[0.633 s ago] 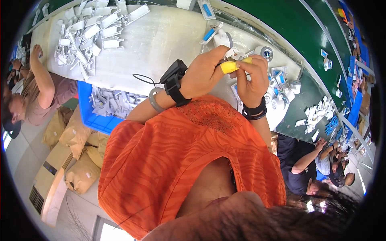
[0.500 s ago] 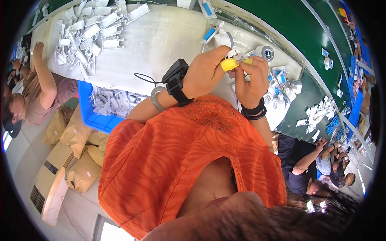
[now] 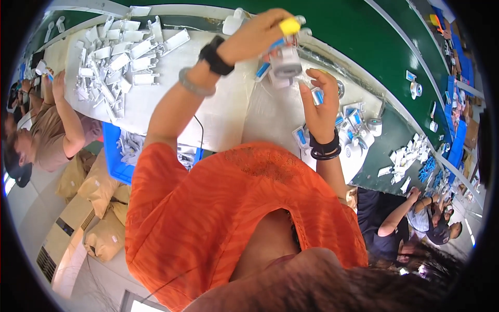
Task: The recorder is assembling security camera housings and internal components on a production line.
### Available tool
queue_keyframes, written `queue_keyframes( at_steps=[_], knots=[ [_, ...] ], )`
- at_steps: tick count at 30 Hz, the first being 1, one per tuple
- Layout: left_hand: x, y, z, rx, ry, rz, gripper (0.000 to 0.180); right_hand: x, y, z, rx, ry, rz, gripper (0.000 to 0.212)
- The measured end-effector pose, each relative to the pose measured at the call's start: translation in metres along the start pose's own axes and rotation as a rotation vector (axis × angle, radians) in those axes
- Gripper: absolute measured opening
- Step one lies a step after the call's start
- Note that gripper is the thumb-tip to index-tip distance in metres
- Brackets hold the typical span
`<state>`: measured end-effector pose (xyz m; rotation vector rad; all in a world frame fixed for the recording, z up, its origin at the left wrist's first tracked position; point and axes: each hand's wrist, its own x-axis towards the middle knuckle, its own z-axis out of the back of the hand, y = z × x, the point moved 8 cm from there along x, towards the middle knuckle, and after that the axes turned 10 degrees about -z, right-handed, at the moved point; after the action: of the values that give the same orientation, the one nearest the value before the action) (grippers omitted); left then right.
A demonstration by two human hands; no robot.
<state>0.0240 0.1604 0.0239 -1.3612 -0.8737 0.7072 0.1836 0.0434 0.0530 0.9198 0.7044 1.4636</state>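
—Pinching what with the left hand [image 3: 257, 36]?

—Gripping a white unit [image 3: 286, 63] with a thick grey disc at its lower end, softened by motion blur and raised over the pale sheet [image 3: 228, 112]. Wearing a bright yellow cover [image 3: 289, 26] on one tip, close against the unit. Cannot tell, through the blur, where each finger presses.

—Doing what with the right hand [image 3: 323, 106]?

—Holding thumb and fingers well apart in a loose curve, to the right of and below the unit. Framing a blue-and-white piece [image 3: 318, 96] in the gap, lying lower down behind the fingers.

—Made of what, past the fingertips?

—Looking like smooth, hard plastic. Seeing a blue-barred piece [image 3: 263, 70] just left of the grey disc, then, right of the right fingers, a jumble of white and blue parts [image 3: 354, 117], boxy and round together. Farther off, well left of the left fingers, spotting a heap of white channel pieces [image 3: 119, 60], thin-walled, square-ended, tangled at every angle.

—And edges?

—Passing a grey edge strip [image 3: 353, 75] beyond the right fingertips, then reaching a glossy green surface [image 3: 364, 47].

—Room to move?

—Finding most to the left, across the sheet between the left fingers and the heap. Narrowing rightward, hemmed by the jumble. Bodyward of both hands, meeting orange patterned cloth [image 3: 244, 208] and, lower left, the straight wall of a blue crate [image 3: 111, 143].
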Motion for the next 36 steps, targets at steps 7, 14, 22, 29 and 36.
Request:
queue_keyframes(
  at_steps=[7, 14, 22, 29, 36],
  knots=[
    [0.054, 0.035, 0.114, 0.548, -0.34, -0.31, 0.032, 0.035, -0.029, -0.009, -0.053, 0.193, -0.097, 0.032],
    [-0.023, 0.078, 0.101, 1.002, -0.267, 0.005, 0.063, 0.043, -0.029, -0.039, 0.037, 0.398, -0.23, 0.028],
    [-0.058, 0.006, 0.024, 0.234, -0.158, -0.058, 0.066, 0.048, -0.052, -0.085, 0.682, 0.489, -0.592, 0.038],
    [-0.104, -0.053, -0.046, 0.533, 0.016, -0.299, 0.055, 0.014, -0.02, -0.078, 0.771, 0.591, -0.719, 0.035],
    [-0.102, -0.036, -0.011, 0.465, -0.187, -0.256, 0.064, 0.001, 0.005, -0.053, 0.532, 0.725, -0.451, 0.031]
  ],
)
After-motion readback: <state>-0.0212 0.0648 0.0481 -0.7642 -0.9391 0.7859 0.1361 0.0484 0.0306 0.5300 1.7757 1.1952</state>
